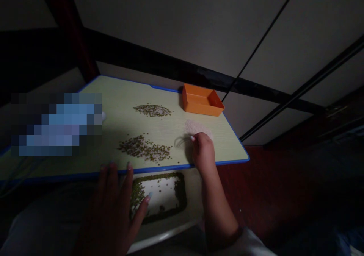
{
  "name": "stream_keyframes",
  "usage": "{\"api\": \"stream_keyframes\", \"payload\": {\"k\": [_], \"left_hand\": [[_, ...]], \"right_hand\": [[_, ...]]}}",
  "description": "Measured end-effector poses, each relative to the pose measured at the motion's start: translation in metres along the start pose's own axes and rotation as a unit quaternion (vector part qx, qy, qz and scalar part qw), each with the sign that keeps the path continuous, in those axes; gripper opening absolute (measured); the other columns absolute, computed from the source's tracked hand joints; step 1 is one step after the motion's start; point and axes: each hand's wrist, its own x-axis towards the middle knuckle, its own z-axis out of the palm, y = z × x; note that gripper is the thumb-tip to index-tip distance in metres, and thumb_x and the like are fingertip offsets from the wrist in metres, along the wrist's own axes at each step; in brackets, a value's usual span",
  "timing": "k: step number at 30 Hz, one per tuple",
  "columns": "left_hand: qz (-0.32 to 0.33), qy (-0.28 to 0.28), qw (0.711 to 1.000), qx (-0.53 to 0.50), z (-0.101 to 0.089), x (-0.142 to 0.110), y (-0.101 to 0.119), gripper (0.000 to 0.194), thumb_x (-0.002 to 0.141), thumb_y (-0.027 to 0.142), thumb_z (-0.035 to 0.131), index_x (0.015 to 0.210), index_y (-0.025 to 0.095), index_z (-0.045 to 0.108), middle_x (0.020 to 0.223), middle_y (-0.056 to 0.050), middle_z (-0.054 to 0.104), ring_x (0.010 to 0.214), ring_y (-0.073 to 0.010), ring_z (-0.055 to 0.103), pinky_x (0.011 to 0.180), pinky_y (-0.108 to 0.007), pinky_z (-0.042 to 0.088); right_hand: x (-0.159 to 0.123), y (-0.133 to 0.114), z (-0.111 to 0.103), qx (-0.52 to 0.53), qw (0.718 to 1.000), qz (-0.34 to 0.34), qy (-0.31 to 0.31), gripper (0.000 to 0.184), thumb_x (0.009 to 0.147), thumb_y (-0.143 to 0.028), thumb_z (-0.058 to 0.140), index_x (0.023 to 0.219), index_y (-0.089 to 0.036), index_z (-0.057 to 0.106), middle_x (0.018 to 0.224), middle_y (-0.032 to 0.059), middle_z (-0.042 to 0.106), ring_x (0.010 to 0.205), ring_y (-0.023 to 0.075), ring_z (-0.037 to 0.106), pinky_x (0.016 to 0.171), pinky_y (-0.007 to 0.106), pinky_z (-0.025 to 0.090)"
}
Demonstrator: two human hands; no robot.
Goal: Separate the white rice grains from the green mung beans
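My right hand (203, 150) is over the table's right part, its fingers curled together in a pinch. Whatever they may hold is too small to make out; faint curved lines show on the tabletop just left of them. Beside the fingertips lies a pale heap of small grains (196, 126). My left hand (116, 203) has its fingers spread at the table's front edge, its thumb over a white tray (167, 186). Small green beans (180, 195) line the tray's edges. Two mixed piles of green beans and pale grains, a near pile (145, 149) and a far pile (153, 110), lie on the tabletop.
An orange open box (201, 100) stands at the back right of the pale green table (113, 93), which has a blue rim. A blurred-out bluish object (61, 125) is at the left. Light wall panels (176, 28) rise behind; dark reddish floor (256, 188) shows at the right.
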Motion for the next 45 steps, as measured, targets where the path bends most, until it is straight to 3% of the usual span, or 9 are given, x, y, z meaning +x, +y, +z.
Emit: {"api": "stream_keyframes", "payload": {"k": [4,8,12,16,18,21,27,35,45], "left_hand": [[0.004,0.005,1.0,0.008,-0.001,0.001,0.0,0.075,0.091,0.044,0.044,0.154,0.01,0.02,0.165,-0.03,0.013,0.153,-0.0501,0.016,0.113,-0.068,0.036],[0.013,0.013,1.0,0.014,-0.002,0.001,0.0,0.075,0.091,0.041,0.046,0.154,0.009,0.022,0.164,-0.032,0.015,0.153,-0.05,0.018,0.113,-0.066,0.038],[0.01,0.008,1.0,0.019,-0.001,0.0,-0.001,0.074,0.091,0.042,0.044,0.154,0.009,0.022,0.164,-0.032,0.015,0.153,-0.0504,0.017,0.111,-0.067,0.039],[0.009,0.007,1.0,0.005,-0.001,0.0,-0.001,0.076,0.092,0.043,0.044,0.155,0.01,0.017,0.167,-0.029,0.008,0.154,-0.0489,0.013,0.115,-0.067,0.035],[0.01,0.008,1.0,0.004,-0.001,0.0,-0.001,0.078,0.092,0.043,0.043,0.156,0.011,0.015,0.168,-0.028,0.005,0.154,-0.0493,0.013,0.115,-0.068,0.034],[0.01,0.009,1.0,0.006,0.0,0.001,0.0,0.079,0.091,0.043,0.043,0.157,0.013,0.011,0.169,-0.026,0.003,0.154,-0.0491,0.013,0.115,-0.068,0.035],[0.004,0.004,1.0,0.009,-0.001,0.0,-0.001,0.081,0.091,0.044,0.043,0.158,0.016,0.007,0.169,-0.026,0.004,0.153,-0.0501,0.016,0.112,-0.069,0.037],[0.008,0.007,1.0,0.022,-0.002,0.0,0.0,0.083,0.091,0.042,0.043,0.158,0.015,0.004,0.168,-0.028,0.004,0.152,-0.0523,0.017,0.11,-0.071,0.038],[0.007,0.004,1.0,0.026,-0.004,0.002,0.001,0.084,0.091,0.042,0.045,0.158,0.016,0.002,0.167,-0.029,0.008,0.15,-0.0529,0.022,0.109,-0.07,0.04]], "right_hand": [[-0.001,0.001,-0.002,0.07,0.997,-0.039,-0.023,0.045,0.082,-0.002,0.039,0.114,-0.017,0.066,0.093,0.0074,0.069,0.09,0.0204,0.061,0.082,0.028,0.046],[-0.002,-0.004,-0.006,-0.009,0.996,-0.054,-0.067,0.048,0.074,-0.001,0.043,0.112,-0.017,0.068,0.096,0.0094,0.07,0.091,0.0226,0.063,0.081,0.029,0.045],[-0.002,-0.01,-0.008,-0.075,0.99,-0.046,-0.106,0.044,0.079,-0.003,0.045,0.116,-0.018,0.065,0.091,0.0083,0.073,0.086,0.0233,0.066,0.079,0.031,0.042],[-0.001,-0.013,-0.005,-0.099,0.992,-0.008,-0.079,0.037,0.094,-0.011,0.046,0.129,-0.018,0.058,0.087,0.0083,0.075,0.08,0.0232,0.067,0.076,0.03,0.04],[-0.001,-0.013,-0.004,-0.1,0.993,0.01,-0.069,0.028,0.097,-0.023,0.053,0.124,-0.019,0.06,0.084,0.0079,0.076,0.077,0.0228,0.067,0.074,0.029,0.039],[0.0,-0.011,-0.005,-0.067,0.995,-0.008,-0.072,0.011,0.095,-0.031,0.064,0.099,-0.022,0.066,0.082,0.0058,0.076,0.075,0.0204,0.066,0.072,0.027,0.038],[0.0,0.0,-0.004,0.037,0.998,-0.035,-0.04,0.024,0.093,-0.032,0.068,0.072,-0.021,0.063,0.065,0.0,0.069,0.06,0.0146,0.058,0.062,0.024,0.034],[0.002,0.007,-0.007,0.043,0.996,-0.068,-0.025,0.027,0.084,-0.033,0.079,0.065,-0.021,0.064,0.056,-0.0024,0.063,0.062,0.0157,0.059,0.065,0.025,0.035],[-0.003,0.005,-0.011,0.096,0.987,-0.115,-0.053,0.025,0.087,-0.03,0.076,0.066,-0.021,0.064,0.058,-0.003,0.063,0.061,0.0144,0.057,0.067,0.025,0.037]]}}
